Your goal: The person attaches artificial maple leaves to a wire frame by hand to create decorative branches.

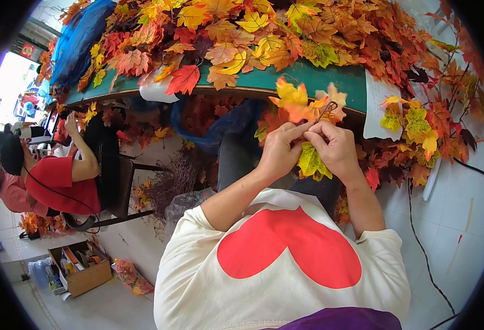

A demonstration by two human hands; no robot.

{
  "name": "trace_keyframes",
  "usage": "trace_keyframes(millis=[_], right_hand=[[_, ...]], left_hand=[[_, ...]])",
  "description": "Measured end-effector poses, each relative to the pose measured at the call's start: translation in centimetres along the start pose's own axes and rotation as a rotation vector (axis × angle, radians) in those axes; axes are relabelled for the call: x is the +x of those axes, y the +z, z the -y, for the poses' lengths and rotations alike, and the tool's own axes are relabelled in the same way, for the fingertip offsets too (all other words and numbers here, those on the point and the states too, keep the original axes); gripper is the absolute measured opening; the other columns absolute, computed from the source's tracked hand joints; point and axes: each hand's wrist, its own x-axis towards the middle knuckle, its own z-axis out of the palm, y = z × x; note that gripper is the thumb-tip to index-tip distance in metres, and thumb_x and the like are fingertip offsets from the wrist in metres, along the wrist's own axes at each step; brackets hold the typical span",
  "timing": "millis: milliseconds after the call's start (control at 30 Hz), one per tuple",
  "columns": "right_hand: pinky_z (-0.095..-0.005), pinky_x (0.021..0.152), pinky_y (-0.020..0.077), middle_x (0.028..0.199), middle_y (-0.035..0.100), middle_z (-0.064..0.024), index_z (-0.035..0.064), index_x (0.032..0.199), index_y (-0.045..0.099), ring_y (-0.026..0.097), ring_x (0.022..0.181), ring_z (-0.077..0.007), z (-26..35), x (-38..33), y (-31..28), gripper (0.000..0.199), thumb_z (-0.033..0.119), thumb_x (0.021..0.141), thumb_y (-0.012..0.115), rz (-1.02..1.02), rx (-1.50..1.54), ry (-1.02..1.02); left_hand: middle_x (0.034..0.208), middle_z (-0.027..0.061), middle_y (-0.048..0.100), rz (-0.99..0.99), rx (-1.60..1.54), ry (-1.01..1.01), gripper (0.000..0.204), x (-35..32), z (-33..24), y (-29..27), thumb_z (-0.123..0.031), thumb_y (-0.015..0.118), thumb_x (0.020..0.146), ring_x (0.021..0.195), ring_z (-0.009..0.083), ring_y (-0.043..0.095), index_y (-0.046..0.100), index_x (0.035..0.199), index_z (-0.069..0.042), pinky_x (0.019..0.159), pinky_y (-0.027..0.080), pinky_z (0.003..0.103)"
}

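Two hands work one sprig: left hand (278,151) and right hand (335,147) pinch a leaf cluster (302,104) on thin wire (325,111); a loosened pinch could probably drop leaves.

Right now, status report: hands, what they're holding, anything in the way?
Left hand and right hand both pinching a leaf sprig on a thin brown stem. Green table edge just beyond, heaped with leaves. Nothing between hands.

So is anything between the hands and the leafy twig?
No. The left hand and right hand both already pinch the leafy twig in their fingertips, with nothing between. The green table with its leaf pile lies just beyond.
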Motion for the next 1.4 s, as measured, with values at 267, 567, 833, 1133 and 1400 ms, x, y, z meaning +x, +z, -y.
trace_keyframes(millis=[267, 567, 833, 1133, 1400], right_hand=[[-0.0236, 0.051, 0.0430, 0.065, 0.062, -0.0087, -0.0028, 0.080, 0.061, 0.055, 0.055, -0.0077, 0.0, 0.6, -0.9, 0.015, 0.012, 0.079, 0.063, 0.089, 0.000, 0.079], [-0.0245, 0.052, 0.0446, 0.070, 0.064, -0.0106, -0.0023, 0.083, 0.061, 0.059, 0.057, -0.0120, 0.3, -0.2, -0.6, 0.015, 0.012, 0.078, 0.064, 0.007, -0.117, -0.018], [-0.0240, 0.052, 0.0437, 0.068, 0.063, -0.0081, -0.0018, 0.080, 0.061, 0.057, 0.055, -0.0119, 0.3, -0.3, -0.2, 0.013, 0.011, 0.079, 0.064, 0.015, -0.132, 0.022], [-0.0264, 0.052, 0.0538, 0.077, 0.062, -0.0116, -0.0039, 0.102, 0.053, 0.062, 0.060, -0.0161, -4.7, 4.3, -2.6, 0.030, 0.020, 0.085, 0.056, 0.397, 1.093, 0.526], [-0.0325, 0.062, 0.0578, 0.092, 0.063, -0.0217, -0.0074, 0.111, 0.051, 0.066, 0.071, -0.0225, -7.6, 4.7, -2.3, 0.039, 0.025, 0.089, 0.048, 0.428, 1.570, 0.583]], left_hand=[[0.085, 0.0018, 0.061, -0.206, -0.611, -0.229, 0.042, -0.5, 1.6, 2.1, 0.006, 0.058, 0.077, 0.075, 0.0037, 0.054, 0.053, 0.118, 0.000, 0.070, 0.046, 0.018], [0.085, 0.0018, 0.061, -0.179, -0.776, -0.290, 0.024, -0.5, 1.0, 1.7, -0.002, 0.059, 0.082, 0.075, 0.0061, 0.055, 0.058, 0.105, 0.001, 0.070, 0.046, 0.019], [0.069, -0.0009, 0.057, -0.186, -0.605, -0.230, 0.015, -0.2, 2.5, 2.0, -0.015, 0.059, 0.085, 0.057, 0.0033, 0.049, 0.061, 0.090, -0.001, 0.049, 0.039, 0.018], [0.109, 0.0079, 0.051, 0.147, -1.188, -0.266, 0.041, 0.6, 0.7, 0.7, 0.000, 0.054, 0.082, 0.102, 0.0156, 0.052, 0.044, 0.122, 0.004, 0.089, 0.044, 0.029], [0.105, 0.0088, 0.057, 0.078, -1.046, -0.397, 0.034, -0.1, 1.5, 0.3, 0.002, 0.052, 0.084, 0.092, 0.0138, 0.057, 0.049, 0.118, 0.003, 0.082, 0.048, 0.026]])
